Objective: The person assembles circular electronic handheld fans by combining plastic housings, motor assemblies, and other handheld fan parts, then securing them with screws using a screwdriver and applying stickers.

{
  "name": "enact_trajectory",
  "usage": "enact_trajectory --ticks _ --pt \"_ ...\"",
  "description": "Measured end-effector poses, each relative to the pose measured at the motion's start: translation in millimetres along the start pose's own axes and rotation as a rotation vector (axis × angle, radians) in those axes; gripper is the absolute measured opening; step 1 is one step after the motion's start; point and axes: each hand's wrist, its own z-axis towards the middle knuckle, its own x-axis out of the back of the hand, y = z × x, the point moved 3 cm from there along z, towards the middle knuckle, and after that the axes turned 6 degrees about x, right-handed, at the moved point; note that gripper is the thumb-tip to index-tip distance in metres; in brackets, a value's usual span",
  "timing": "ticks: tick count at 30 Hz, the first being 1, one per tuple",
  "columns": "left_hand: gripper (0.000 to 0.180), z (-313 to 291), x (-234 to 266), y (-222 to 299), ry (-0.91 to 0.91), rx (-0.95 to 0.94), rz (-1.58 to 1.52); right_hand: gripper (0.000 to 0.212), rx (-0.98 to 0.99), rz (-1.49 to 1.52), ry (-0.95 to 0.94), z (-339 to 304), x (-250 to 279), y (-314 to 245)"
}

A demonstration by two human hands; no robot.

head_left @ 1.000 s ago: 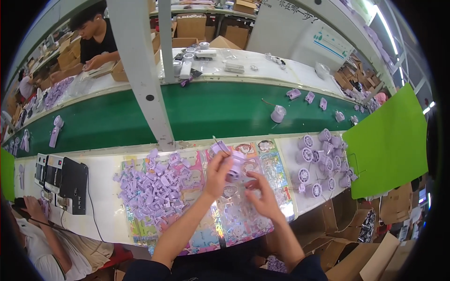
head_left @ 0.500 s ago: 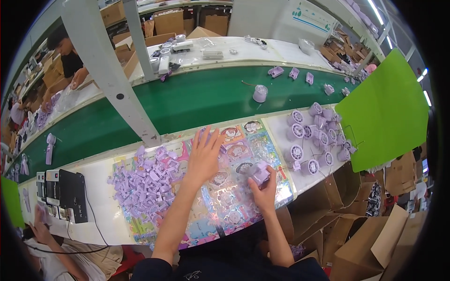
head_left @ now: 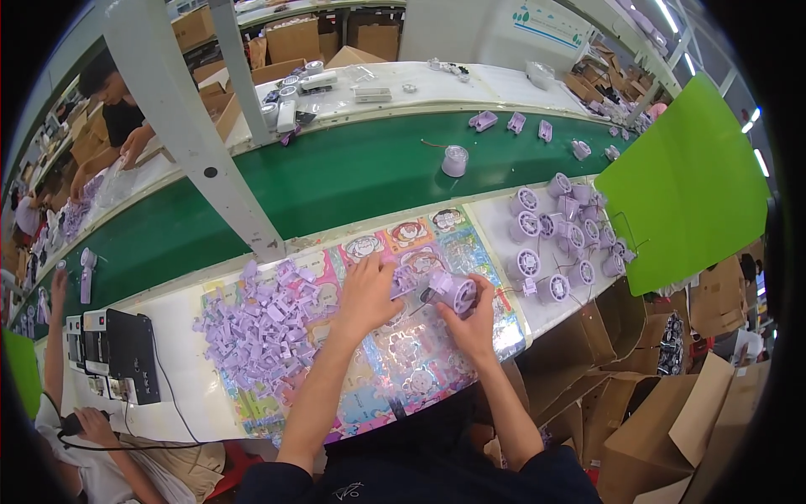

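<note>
So there's a little purple fan head [head_left: 454, 291], round with a grille face, sitting over a colourful cartoon mat [head_left: 395, 370] that covers the middle of the white surface [head_left: 180, 403]. The right hand [head_left: 470, 323] is wrapped around it from below, fingers curled up its side, so it's gripping that piece. The left hand [head_left: 367, 294] lies palm down just beside it, fingertips pressing on a small purple part [head_left: 405, 284] that touches the fan head. Can't really tell whether that hand is pinching the part or only resting on it.

Left of the hands there's a big heap of small purple plastic pieces [head_left: 269, 323] spread over the mat's left half. Off to the right, near the edge of the surface, a cluster of finished-looking fan heads [head_left: 558, 231] stands packed together, and beside them a bright green board [head_left: 684, 181] leans upright.

Behind the surface runs a green conveyor belt [head_left: 336, 181] with one round purple piece [head_left: 454, 160] on it and a few more purple bits [head_left: 512, 123] along its far edge. A grey metal post [head_left: 201, 143] slants across the belt. At the near left sits a black box with cables [head_left: 126, 353], and another person's hand [head_left: 96, 426] holds something by it. Brown cardboard boxes [head_left: 663, 403] are stacked at lower right.
</note>
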Motion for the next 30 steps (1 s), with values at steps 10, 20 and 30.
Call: enact_trajectory --ticks 10,20,30 --pt "0.066 1 -4 -8 -0.177 0.009 -0.292 0.067 0.576 -0.529 -0.214 26 0 -37" --pt "0.059 0 2 -1 -0.222 0.013 -0.337 0.070 0.628 -0.667 -0.299 33 -1 -58" --pt "0.046 7 -4 -13 -0.183 0.225 -0.682 0.075 0.765 -0.690 -0.260 47 -9 -64"
